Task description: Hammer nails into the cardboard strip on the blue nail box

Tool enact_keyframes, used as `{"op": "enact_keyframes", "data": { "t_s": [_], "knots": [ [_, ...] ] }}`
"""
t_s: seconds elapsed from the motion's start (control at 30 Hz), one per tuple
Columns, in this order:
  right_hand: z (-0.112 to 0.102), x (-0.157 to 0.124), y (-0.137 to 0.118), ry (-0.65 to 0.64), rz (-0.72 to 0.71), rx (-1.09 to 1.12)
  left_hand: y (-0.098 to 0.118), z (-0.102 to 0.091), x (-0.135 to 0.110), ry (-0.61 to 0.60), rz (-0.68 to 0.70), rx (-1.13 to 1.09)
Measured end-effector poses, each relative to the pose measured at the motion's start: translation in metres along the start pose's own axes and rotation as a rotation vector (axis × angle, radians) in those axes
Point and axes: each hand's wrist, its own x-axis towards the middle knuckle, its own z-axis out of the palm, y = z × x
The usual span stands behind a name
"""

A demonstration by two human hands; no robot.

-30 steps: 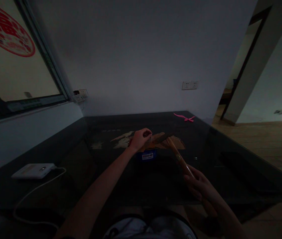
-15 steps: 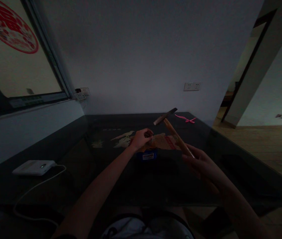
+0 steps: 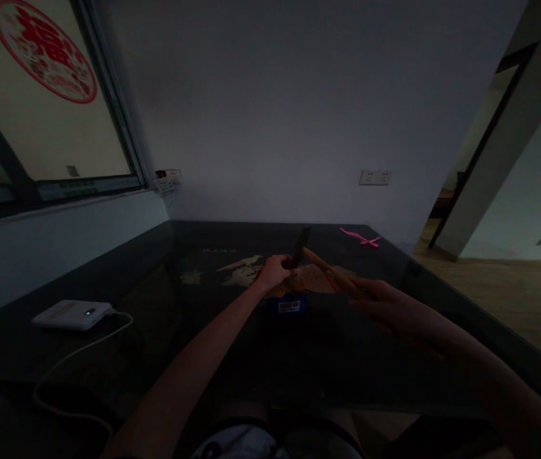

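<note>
My right hand (image 3: 389, 306) is wrapped round the wooden handle of a hammer (image 3: 328, 268). The hammer's dark metal head stands beside the fingertips of my left hand (image 3: 276, 274). Those fingers are curled together in a pinch, and what they hold is hidden by the hand and the dim light. Beneath them lies a flat orange-brown printed packet (image 3: 317, 280), which rests over a blue box (image 3: 290, 305) with a white label. Whether the hammer head touches anything cannot be made out.
A white power bank (image 3: 72, 315) with a white cable lies on the left of the dark glossy table (image 3: 179, 357). Toward the back right is a pink ribbon (image 3: 363, 239). A wall with sockets (image 3: 375, 177) rises behind the table.
The hammer head has come down and left, close to my left fingers, with my right hand tilting the handle lower. My left hand stays over the packet. The view has shifted slightly.
</note>
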Motion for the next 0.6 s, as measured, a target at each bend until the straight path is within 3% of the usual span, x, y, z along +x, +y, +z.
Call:
{"op": "enact_keyframes", "data": {
  "t_s": [0.23,0.43,0.6],
  "knots": [
    [-0.004,-0.005,-0.015,0.062,-0.015,-0.077,0.001,0.003,0.001,-0.013,-0.022,-0.065],
    [-0.003,-0.003,-0.001,-0.044,0.070,-0.129,-0.003,0.002,0.001,-0.025,-0.005,0.003],
    [-0.002,-0.010,-0.018,-0.048,0.085,-0.123,-0.005,0.003,0.002,-0.025,-0.015,-0.007]
  ]
}}
